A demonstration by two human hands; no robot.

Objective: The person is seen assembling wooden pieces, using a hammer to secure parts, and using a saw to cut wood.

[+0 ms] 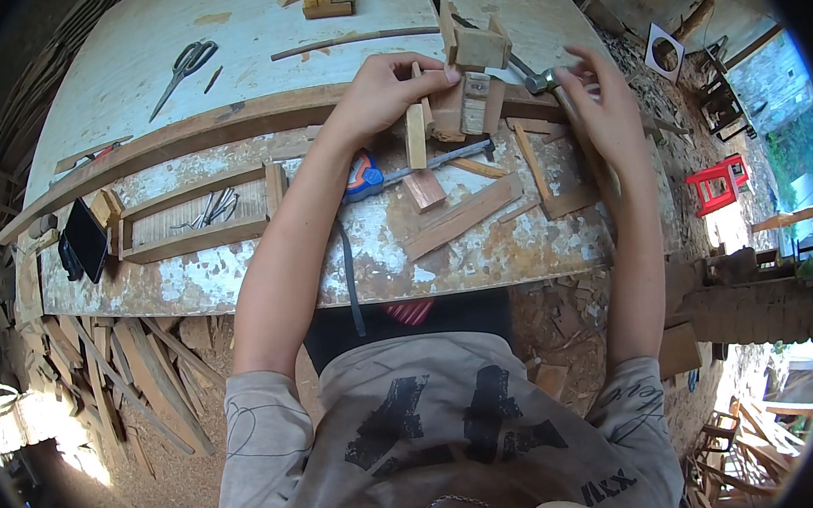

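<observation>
Near the middle of the bench, my left hand point(386, 91) is closed, its thumb and fingers pinching the edge of a small wooden assembly point(481, 49) made of short blocks. Just below the fingertips, a narrow wood strip point(415, 137) stands on end beside more joined blocks point(476, 105). To the right, my right hand point(599, 95) has its fingers apart, next to a hammer point(540, 82). The hammer's metal head points toward the blocks, and its wooden handle runs down alongside my right hand and forearm. Whether the palm touches that handle is hidden.
A long wooden beam point(196, 133) crosses the bench. On the left are scissors point(184, 73), a wooden tray point(197, 240) with nails and a dark phone-like slab point(85, 239). A blue tape measure point(360, 178), a small block point(423, 191) and offcuts point(466, 216) lie nearer me.
</observation>
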